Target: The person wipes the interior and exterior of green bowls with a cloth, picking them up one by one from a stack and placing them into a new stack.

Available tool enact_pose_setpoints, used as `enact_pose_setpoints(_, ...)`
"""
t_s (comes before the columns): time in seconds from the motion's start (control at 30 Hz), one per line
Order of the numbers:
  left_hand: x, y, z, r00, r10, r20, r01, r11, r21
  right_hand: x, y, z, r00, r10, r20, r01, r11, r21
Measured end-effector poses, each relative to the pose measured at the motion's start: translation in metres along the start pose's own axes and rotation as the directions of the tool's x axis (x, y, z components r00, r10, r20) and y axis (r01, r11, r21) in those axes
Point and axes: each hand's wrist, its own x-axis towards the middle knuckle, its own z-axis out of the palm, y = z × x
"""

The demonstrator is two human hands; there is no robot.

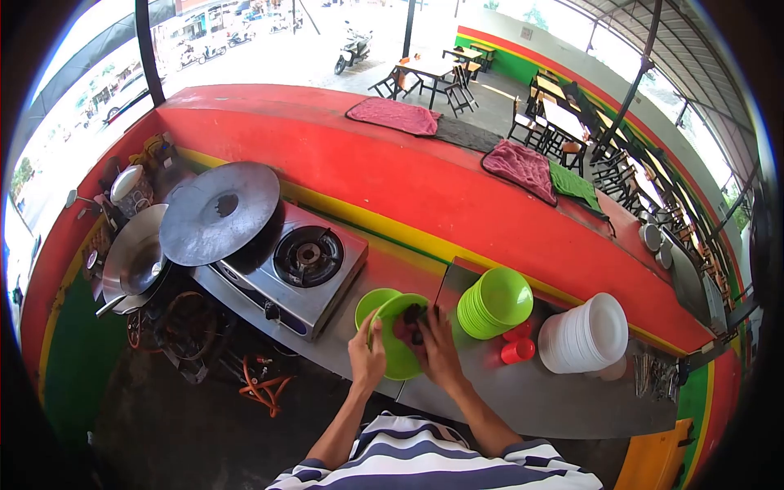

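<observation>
Dark reddish bundle [410,323], partly hidden from me.
My right hand [442,349] grips it, fingers masking its shape; my left hand [367,356] clasps a round, bright-green bowl [398,358].

Forearms [335,433] fwd, converging | L hand [367,359] gripping | R hand [439,349] near, fingers [437,322] bent

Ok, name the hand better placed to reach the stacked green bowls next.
Probably the right. The right hand, though busy at the open bowl, is nearer the green stack. The left hand is at the bowl's left side and could steady it.
</observation>
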Motion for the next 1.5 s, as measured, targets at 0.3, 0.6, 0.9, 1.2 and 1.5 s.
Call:
enact_pose_setpoints(0.3, 0.018, 0.001, -0.007, 0.956, 0.228, -0.182, -0.231, 0.973, 0.005, -0.019, -0.062, 0.0, 0.964, -0.136, 0.227, 0.073, 0.962, 0.265)
enact_pose_setpoints(0.6, 0.024, -0.01, 0.005, 0.989, 0.055, -0.139, -0.091, 0.96, -0.263, -0.023, -0.025, 0.005, 0.994, -0.105, -0.039, 0.109, 0.983, 0.146)
enact_pose_setpoints(0.9, 0.03, -0.017, 0.007, 0.989, 0.004, -0.148, -0.07, 0.894, -0.443, -0.001, -0.003, -0.032, 0.875, 0.243, -0.419, -0.177, 0.965, 0.192)
enact_pose_setpoints(1.2, 0.007, -0.011, 0.026, 0.987, 0.002, -0.158, -0.06, 0.931, -0.361, -0.021, -0.012, 0.013, 0.714, 0.693, 0.105, -0.407, 0.288, 0.867)
enact_pose_setpoints(1.5, 0.006, -0.014, 0.009, 0.913, 0.116, 0.39, -0.097, 0.993, -0.069, -0.004, 0.041, -0.007, 0.876, 0.481, 0.031, -0.333, 0.559, 0.759)
